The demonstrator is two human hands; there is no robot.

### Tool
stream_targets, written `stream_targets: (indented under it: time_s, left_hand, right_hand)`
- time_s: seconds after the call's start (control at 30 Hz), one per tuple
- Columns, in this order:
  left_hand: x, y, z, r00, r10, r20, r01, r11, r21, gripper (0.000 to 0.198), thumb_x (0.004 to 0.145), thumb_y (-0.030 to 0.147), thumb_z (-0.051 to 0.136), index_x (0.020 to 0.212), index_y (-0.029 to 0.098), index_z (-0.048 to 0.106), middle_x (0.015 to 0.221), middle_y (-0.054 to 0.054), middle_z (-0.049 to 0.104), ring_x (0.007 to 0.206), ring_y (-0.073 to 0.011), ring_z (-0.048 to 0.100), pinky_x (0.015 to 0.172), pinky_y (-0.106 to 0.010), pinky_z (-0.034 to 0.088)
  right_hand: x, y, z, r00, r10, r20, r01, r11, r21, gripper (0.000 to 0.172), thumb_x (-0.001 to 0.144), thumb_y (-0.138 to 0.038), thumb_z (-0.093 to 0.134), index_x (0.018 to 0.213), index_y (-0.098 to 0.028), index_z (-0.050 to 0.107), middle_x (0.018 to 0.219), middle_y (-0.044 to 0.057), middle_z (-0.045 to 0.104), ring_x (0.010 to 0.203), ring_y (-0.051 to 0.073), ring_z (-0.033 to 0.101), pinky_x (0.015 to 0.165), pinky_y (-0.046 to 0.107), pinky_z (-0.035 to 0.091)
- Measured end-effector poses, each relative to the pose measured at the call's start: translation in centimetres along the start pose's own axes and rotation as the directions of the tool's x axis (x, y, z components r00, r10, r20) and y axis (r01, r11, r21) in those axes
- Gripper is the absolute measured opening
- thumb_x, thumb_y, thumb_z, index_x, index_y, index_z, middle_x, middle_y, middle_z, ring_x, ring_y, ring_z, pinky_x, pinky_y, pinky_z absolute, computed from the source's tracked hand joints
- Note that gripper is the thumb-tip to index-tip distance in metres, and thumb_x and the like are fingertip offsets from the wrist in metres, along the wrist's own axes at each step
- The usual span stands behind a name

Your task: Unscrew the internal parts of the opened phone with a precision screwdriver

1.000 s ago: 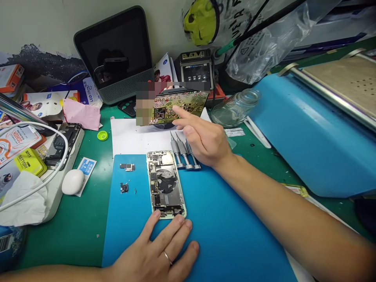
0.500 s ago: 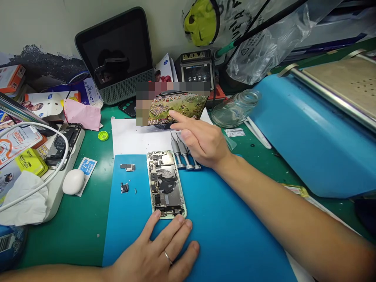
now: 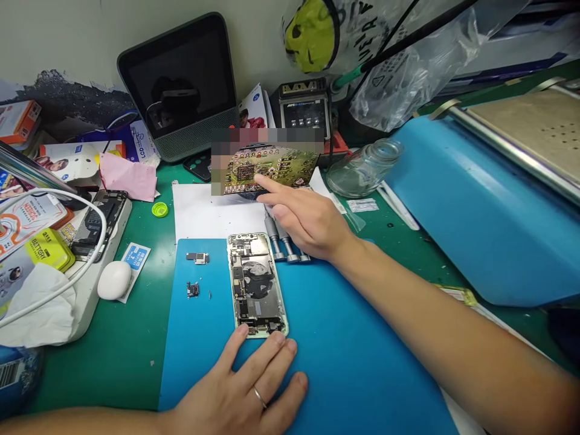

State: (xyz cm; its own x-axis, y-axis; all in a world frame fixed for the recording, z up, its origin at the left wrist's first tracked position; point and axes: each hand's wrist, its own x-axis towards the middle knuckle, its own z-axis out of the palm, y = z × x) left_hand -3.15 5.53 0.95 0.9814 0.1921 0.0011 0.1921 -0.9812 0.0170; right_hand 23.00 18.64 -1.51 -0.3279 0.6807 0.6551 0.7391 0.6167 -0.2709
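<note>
An opened smartphone (image 3: 263, 305) with a pale green frame lies on the blue mat (image 3: 335, 344), its inner boards showing. Holding nothing, my left hand (image 3: 254, 386) rests flat with fingers spread, fingertips at the phone's bottom edge. My right hand (image 3: 312, 220) stretches its index finger to the lit screen of a propped-up phone (image 3: 290, 170), which displays a game map; the other fingers are partly curled. Several grey screwdrivers (image 3: 286, 238) lie partly hidden beneath that hand. Small phone parts, among them a metal-covered board (image 3: 198, 258) and a black piece (image 3: 193, 290), sit left of the opened phone.
White paper (image 3: 194, 208) lies under the propped phone. A smart display (image 3: 181, 78) stands behind. At right are a glass jar (image 3: 362, 169), white tweezers (image 3: 399, 205) and a blue-covered machine (image 3: 475, 211). Boxes, a white earbud case (image 3: 113, 280) and a cable (image 3: 102, 223) occupy the left.
My right index finger has shifted slightly left and down across the propped screen, and the game picture has changed. My left hand and the opened phone stay put.
</note>
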Motion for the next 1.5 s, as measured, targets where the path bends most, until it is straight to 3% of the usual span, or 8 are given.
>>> stream_targets:
  time_s: [0.2,0.43,0.63,0.73,0.97,1.1,1.33,1.5]
  left_hand:
    - [0.01,0.03,-0.02,1.000,0.001,-0.010,-0.001,1.000,0.014,0.057,0.107,0.056,0.034,0.151,0.023,0.051,0.159,-0.010,0.044,0.147,-0.0290,0.034,0.114,-0.047,0.030]
    - [-0.10,0.12,0.14,1.000,-0.002,-0.022,0.003,1.000,0.015,0.057,0.106,0.056,0.036,0.150,0.023,0.052,0.159,-0.010,0.044,0.148,-0.0301,0.033,0.114,-0.047,0.029]
    - [-0.04,0.07,0.08,1.000,-0.004,-0.019,0.004,1.000,0.011,0.057,0.106,0.057,0.036,0.150,0.024,0.052,0.158,-0.009,0.045,0.147,-0.0293,0.033,0.113,-0.047,0.029]
    - [0.04,0.04,0.03,1.000,-0.002,-0.017,0.003,1.000,0.014,0.058,0.106,0.058,0.036,0.150,0.024,0.051,0.158,-0.009,0.045,0.147,-0.0288,0.033,0.113,-0.045,0.030]
    - [-0.06,0.04,0.12,0.999,-0.011,-0.030,0.011,1.000,0.015,0.057,0.106,0.057,0.038,0.149,0.023,0.052,0.159,-0.009,0.045,0.148,-0.0294,0.032,0.114,-0.047,0.029]
    - [0.00,0.03,0.10,1.000,-0.009,-0.027,0.009,1.000,0.006,0.057,0.105,0.058,0.039,0.149,0.023,0.052,0.159,-0.010,0.044,0.148,-0.0289,0.033,0.115,-0.046,0.029]
    - [0.13,-0.04,-0.10,1.000,0.001,-0.006,-0.001,1.000,0.001,0.057,0.106,0.056,0.038,0.151,0.022,0.050,0.159,-0.010,0.044,0.147,-0.0292,0.034,0.115,-0.047,0.028]
    - [0.11,-0.05,-0.21,1.000,0.002,0.009,-0.001,1.000,-0.012,0.058,0.105,0.057,0.041,0.150,0.022,0.052,0.158,-0.011,0.045,0.147,-0.0288,0.035,0.115,-0.044,0.029]
  right_hand:
    - [-0.27,0.02,-0.27,0.980,0.070,-0.189,-0.078,0.996,-0.040,0.033,0.103,-0.023,0.040,0.096,-0.017,0.072,0.117,0.011,0.077,0.105,0.024,0.077,0.080,0.037,0.060]
    - [0.03,-0.13,-0.07,0.994,0.038,-0.106,-0.040,0.999,-0.018,0.032,0.104,-0.025,0.039,0.112,-0.018,0.069,0.139,0.011,0.065,0.111,0.023,0.075,0.082,0.035,0.061]
    - [-0.26,-0.05,-0.21,0.957,0.098,-0.274,-0.120,0.991,-0.066,0.034,0.100,-0.020,0.042,0.085,-0.018,0.071,0.104,0.008,0.080,0.096,0.024,0.079,0.073,0.036,0.059]
    - [-0.24,-0.08,-0.26,0.971,0.055,-0.232,-0.065,0.997,-0.036,0.033,0.101,-0.021,0.040,0.090,-0.018,0.071,0.112,0.009,0.079,0.099,0.023,0.078,0.074,0.036,0.059]
    - [0.02,0.08,-0.02,0.999,-0.032,0.031,0.031,0.999,0.022,0.031,0.104,-0.025,0.039,0.117,-0.019,0.067,0.143,0.010,0.061,0.112,0.021,0.074,0.083,0.036,0.058]
    - [-0.07,0.12,-0.03,0.999,-0.047,-0.007,0.047,0.998,0.034,0.030,0.103,-0.023,0.042,0.111,-0.017,0.070,0.136,0.011,0.067,0.106,0.022,0.076,0.083,0.037,0.058]
    - [-0.28,0.05,-0.16,0.988,0.032,-0.149,-0.036,0.999,-0.026,0.035,0.097,-0.021,0.042,0.079,-0.020,0.072,0.101,0.006,0.081,0.093,0.023,0.079,0.072,0.036,0.059]
    - [-0.29,-0.06,-0.29,0.982,0.086,-0.171,-0.100,0.992,-0.074,0.035,0.095,-0.021,0.042,0.075,-0.021,0.071,0.099,0.006,0.081,0.092,0.023,0.079,0.073,0.037,0.060]
